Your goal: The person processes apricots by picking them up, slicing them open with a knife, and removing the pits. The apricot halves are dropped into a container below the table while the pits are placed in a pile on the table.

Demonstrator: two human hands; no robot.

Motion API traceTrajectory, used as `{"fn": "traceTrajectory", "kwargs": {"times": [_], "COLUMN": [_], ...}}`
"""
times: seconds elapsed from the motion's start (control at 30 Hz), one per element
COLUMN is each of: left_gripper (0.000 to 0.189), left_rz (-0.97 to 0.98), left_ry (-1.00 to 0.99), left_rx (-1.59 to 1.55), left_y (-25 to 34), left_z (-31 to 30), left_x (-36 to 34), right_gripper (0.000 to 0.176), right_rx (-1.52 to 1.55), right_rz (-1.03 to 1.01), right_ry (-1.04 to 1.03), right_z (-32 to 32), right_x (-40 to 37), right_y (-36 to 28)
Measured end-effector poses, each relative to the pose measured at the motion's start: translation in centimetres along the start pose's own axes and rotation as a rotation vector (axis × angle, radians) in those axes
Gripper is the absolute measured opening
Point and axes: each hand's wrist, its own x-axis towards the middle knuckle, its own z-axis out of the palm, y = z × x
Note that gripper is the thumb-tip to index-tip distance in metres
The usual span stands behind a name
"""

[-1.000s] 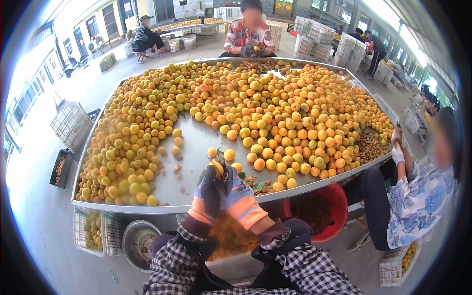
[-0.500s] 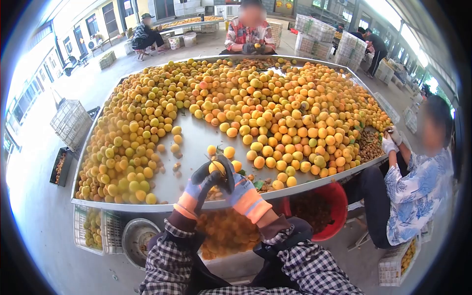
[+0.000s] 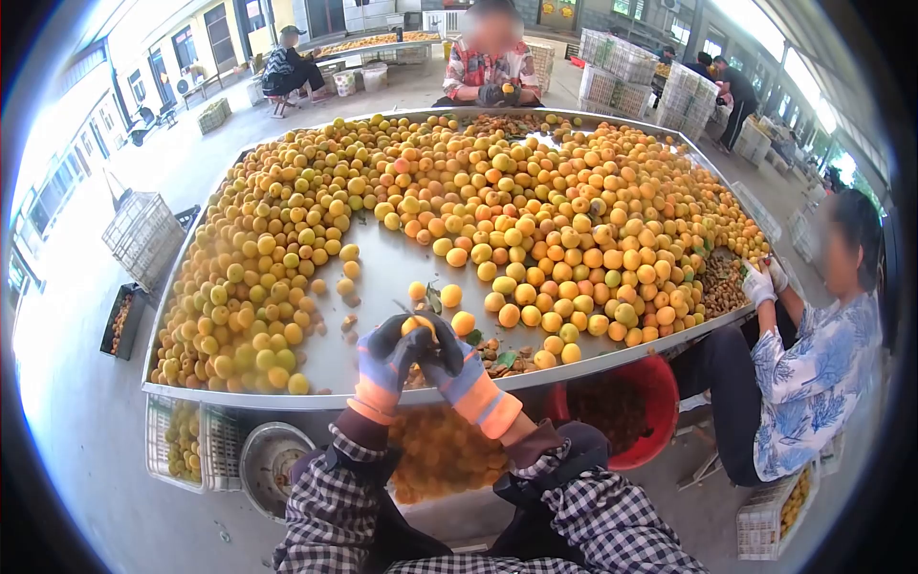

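Observation:
My left hand [image 3: 384, 356], in a black-palmed glove with an orange cuff, is closed around a yellow-orange apricot [image 3: 417, 325] above the table's near edge. My right hand [image 3: 448, 358], gloved alike, is closed against the same apricot from the right, fingers bent over it. A thin grey sliver shows above the fruit; I cannot make out what it is. Two loose apricots [image 3: 462, 323] lie just beyond my hands. Brown apricot stones [image 3: 516, 360] and green leaves are close to my right hand. Many more apricots [image 3: 574, 258] are heaped across the metal table [image 3: 368, 277].
Below the table's near edge are a container of orange fruit pieces [image 3: 445, 459], a red tub [image 3: 662, 411], a metal basin [image 3: 273, 464] and a white crate [image 3: 172, 445]. One person sits across the table, another at the right [image 3: 813, 373] with gloved hands near a stone pile [image 3: 724, 284].
Both my hands stay together on the apricot, with the right fingers shifted slightly and the fruit turned or opened a little. The view has tilted slightly. The right co-worker's hands moved a little.

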Motion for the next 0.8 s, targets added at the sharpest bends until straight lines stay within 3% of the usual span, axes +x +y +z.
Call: {"fn": "traceTrajectory", "kwargs": {"times": [0.03,0.17,0.27,0.3,0.37,0.43,0.5,0.53,0.57,0.63,0.67,0.7,0.77,0.8], "left_gripper": [0.023,0.032,0.039,0.039,0.044,0.047,0.047,0.047,0.047,0.047,0.046,0.046,0.041,0.041], "left_rz": [-0.059,-0.201,-0.288,-0.29,-0.349,-0.302,-0.361,0.045,0.045,-0.387,-0.358,-0.362,-0.13,-0.105], "left_ry": [-0.005,-0.051,-0.121,-0.12,-0.127,-0.075,-0.095,-0.123,-0.119,-0.173,-0.203,-0.209,-0.203,-0.224], "left_rx": [-0.063,-0.135,-0.262,-0.261,-0.545,-0.452,-0.596,-0.044,-0.044,-0.519,-0.46,-0.462,-0.273,-0.234], "left_y": [-0.4,-0.1,0.7,0.7,0.9,0.9,0.6,-0.6,-1.1,2.1,1.2,0.7,-0.1,-0.1], "left_z": [-0.2,-0.5,-0.2,-0.2,-0.2,-0.3,-1.2,-1.3,-1.8,-1.6,-1.7,-1.2,-0.1,0.2], "left_x": [-0.1,-0.6,-0.5,-0.4,-0.1,0.1,0.3,0.6,0.3,0.2,0.2,0.1,0.0,0.0], "right_gripper": [0.056,0.05,0.042,0.04,0.037,0.04,0.045,0.049,0.049,0.046,0.042,0.037,0.034,0.028], "right_rx": [0.229,0.155,0.375,0.494,0.47,0.506,0.215,0.114,0.113,0.144,0.048,0.172,0.172,0.133], "right_rz": [0.201,0.141,0.246,0.271,0.268,0.254,0.306,0.274,0.275,0.206,0.365,0.307,0.369,0.246], "right_ry": [0.018,-0.062,0.115,0.108,0.09,0.043,-0.362,-0.504,-0.508,-0.323,-0.356,-0.185,-0.058,0.048], "right_z": [0.0,-1.3,-1.6,-1.9,-3.1,-3.8,-5.3,-5.8,-5.6,-5.0,-6.0,-5.5,-5.1,-4.0], "right_x": [-0.1,0.0,0.6,1.2,0.8,0.2,-0.4,-0.7,-0.9,-0.8,-0.2,0.2,0.7,0.9], "right_y": [-0.3,-0.9,-0.8,-0.7,-1.3,-3.5,-6.2,-6.2,-5.7,-6.0,-8.0,-5.8,-2.5,-1.2]}}
